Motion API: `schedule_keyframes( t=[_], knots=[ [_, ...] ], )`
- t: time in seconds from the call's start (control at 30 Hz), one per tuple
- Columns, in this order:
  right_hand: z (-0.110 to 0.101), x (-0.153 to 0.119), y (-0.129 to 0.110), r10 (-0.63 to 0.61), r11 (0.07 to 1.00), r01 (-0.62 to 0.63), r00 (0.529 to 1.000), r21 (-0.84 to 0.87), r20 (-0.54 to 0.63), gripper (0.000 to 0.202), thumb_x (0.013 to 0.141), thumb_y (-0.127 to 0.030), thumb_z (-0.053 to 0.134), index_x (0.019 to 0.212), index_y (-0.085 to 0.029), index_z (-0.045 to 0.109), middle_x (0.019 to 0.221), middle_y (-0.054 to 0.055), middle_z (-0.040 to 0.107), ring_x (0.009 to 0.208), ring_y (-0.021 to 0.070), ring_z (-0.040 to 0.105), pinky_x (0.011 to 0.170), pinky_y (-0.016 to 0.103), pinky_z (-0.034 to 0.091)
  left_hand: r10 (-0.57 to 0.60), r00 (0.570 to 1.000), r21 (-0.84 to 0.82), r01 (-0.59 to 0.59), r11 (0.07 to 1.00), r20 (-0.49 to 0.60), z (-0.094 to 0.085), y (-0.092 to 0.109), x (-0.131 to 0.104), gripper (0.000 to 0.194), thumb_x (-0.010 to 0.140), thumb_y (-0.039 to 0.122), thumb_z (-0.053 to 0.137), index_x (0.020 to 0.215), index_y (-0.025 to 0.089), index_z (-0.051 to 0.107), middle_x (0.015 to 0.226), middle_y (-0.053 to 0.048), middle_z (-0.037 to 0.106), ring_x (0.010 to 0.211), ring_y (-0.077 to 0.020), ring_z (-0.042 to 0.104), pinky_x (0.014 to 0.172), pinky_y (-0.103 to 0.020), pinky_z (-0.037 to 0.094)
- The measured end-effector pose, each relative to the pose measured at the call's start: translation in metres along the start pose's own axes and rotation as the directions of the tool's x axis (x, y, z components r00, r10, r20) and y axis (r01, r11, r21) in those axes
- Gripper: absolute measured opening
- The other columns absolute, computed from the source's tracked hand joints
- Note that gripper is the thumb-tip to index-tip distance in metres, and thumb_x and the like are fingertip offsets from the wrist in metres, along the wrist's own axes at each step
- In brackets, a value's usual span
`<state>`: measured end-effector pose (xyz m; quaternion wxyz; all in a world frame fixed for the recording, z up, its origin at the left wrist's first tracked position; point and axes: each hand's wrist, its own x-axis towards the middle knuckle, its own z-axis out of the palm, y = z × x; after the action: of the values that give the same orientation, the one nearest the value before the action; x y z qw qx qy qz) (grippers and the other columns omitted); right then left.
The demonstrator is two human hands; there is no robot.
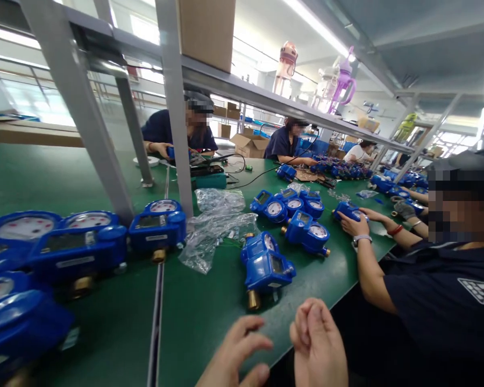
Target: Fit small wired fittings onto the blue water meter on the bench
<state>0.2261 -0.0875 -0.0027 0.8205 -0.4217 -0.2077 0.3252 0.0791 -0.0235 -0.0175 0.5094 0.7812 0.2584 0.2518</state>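
Observation:
My left hand (pixel 239 352) is at the bottom middle, over the green table's near edge, fingers apart and curved with nothing between them. To its right, my right hand (pixel 319 341) is raised with thumb and fingers pressed together; whatever they may hold is hidden. The thing closest to both hands is a blue water meter (pixel 266 263) with a brass pipe end, lying on the table just beyond them. Past it lies another blue meter (pixel 307 232) with a round dial and a small display. Crumpled clear plastic bags (pixel 220 226) are to the left of these.
Several blue meters (pixel 80 242) crowd the left side. A grey metal post (pixel 176 107) rises from the table (pixel 201 333) to a shelf with bottles. On the right, a co-worker (pixel 423 279) holds a meter (pixel 349 210). Other people sit across the table.

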Motion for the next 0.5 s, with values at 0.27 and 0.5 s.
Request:
schedule_keyframes(
  t=[0.27,0.5],
  knots=[
    [-0.032,0.027,-0.018,-0.274,0.582,0.323,0.942,-0.746,0.195,0.021,0.085,-0.039,0.057,0.081,-0.020,0.065,0.072,0.000,0.051,0.066,0.0129,0.048,0.061,0.026,0.040,-0.212,0.934,-0.378,0.092,0.921,-0.289,-0.015,-0.030,0.067,0.044,0.084,0.042,0.055,0.117,0.013,0.052,0.111,-0.011,0.062,0.104,-0.0235,0.059,0.094,-0.039,0.046],
    [-0.014,0.039,-0.010,-0.552,-0.059,0.612,0.638,-0.789,0.537,0.009,0.087,-0.022,0.058,0.091,-0.017,0.064,0.069,0.004,0.054,0.067,0.0174,0.048,0.070,0.033,0.039,-0.256,0.919,-0.495,0.079,0.865,-0.301,0.021,-0.029,0.070,0.036,0.083,0.038,0.058,0.107,0.012,0.053,0.104,-0.012,0.066,0.098,-0.0234,0.063,0.090,-0.038,0.049]
  ],
)
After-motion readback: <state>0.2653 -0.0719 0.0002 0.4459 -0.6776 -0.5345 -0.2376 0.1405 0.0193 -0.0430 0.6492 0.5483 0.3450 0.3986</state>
